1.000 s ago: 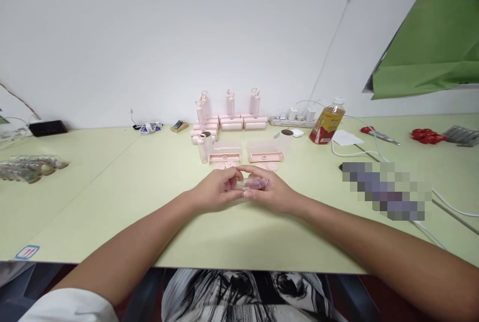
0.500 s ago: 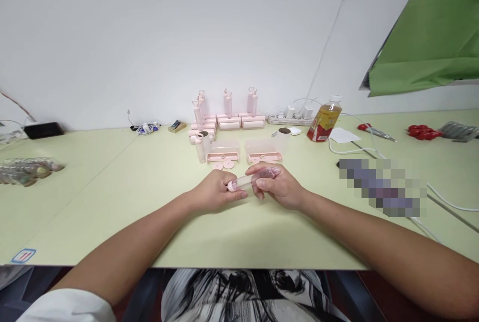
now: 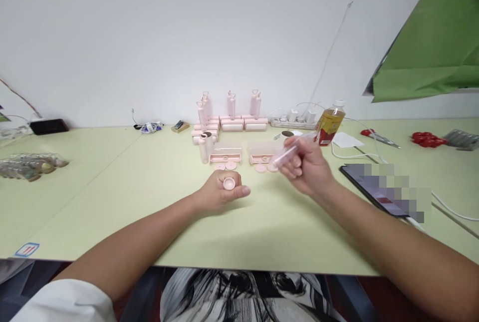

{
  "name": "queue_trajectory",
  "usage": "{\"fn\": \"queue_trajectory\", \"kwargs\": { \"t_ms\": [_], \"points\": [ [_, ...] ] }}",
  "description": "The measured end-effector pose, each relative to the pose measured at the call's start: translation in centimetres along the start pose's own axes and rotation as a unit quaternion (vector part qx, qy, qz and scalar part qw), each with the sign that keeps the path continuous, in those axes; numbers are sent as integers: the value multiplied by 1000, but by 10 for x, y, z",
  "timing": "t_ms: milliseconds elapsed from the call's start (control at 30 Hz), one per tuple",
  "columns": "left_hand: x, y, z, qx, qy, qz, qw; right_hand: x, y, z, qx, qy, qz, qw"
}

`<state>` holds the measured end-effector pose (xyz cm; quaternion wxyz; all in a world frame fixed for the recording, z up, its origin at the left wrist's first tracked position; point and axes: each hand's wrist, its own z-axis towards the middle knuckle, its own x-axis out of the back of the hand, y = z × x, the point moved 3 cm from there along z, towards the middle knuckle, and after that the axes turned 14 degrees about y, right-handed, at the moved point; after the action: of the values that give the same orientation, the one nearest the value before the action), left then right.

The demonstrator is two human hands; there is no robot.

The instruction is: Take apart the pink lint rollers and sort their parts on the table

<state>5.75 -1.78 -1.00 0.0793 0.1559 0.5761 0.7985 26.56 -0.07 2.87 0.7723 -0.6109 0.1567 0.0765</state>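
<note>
Head view: L hand (image 3: 218, 193) is curled in a fist w/ a small pale-pink round plastic cup (image 3: 229, 183) in it, hollow side up; can't tell if more of it hides in the fist. R hand (image 3: 310, 169) is clamped on a clear pinkish plastic tube (image 3: 285, 157), thumb on one side & fingers round it, up off the bench (image 3: 112, 212). The tube tilts, low end to the L, high end up by the tall yellow-and-red labelled plastic bottle (image 3: 331, 125). Cup & tube are well apart, so the step looks like handling 2 loose bits, 1 per hand, prob mid-job. Just past the hands lie flat pale-pink round discs (image 3: 231, 165) & 2 long pale-pink plastic trays (image 3: 225, 158); the R tray is partly behind the tube. A pale-pink upright tube (image 3: 203, 150) stands by the L tray. My guess: the next move calls for a soft but sure grip on the tube, b/c its wall looks thin & might dent, & for the L hand to hold the cup steady. Swinging the tube low could bump the discs, so lift it a bit, pls.
</note>
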Motion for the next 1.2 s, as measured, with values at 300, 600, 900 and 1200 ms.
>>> {"fn": "queue_trajectory", "kwargs": {
  "t_ms": [300, 600, 900, 1200],
  "points": [
    [19, -11, 4, -19, -28, 139, 990, 81, 1, 68, 146, 143, -523, 827],
    [13, -8, 4, -80, -69, 219, 970, 80, 30, 83, 99, 104, -596, 790],
    [16, -8, 5, -59, 0, 192, 980, 89, 15, 77, 44, 97, -585, 804],
    [6, -8, -2, -69, 29, 133, 988, 5, 16, 0, -44, -150, -316, 936]
  ]
}}
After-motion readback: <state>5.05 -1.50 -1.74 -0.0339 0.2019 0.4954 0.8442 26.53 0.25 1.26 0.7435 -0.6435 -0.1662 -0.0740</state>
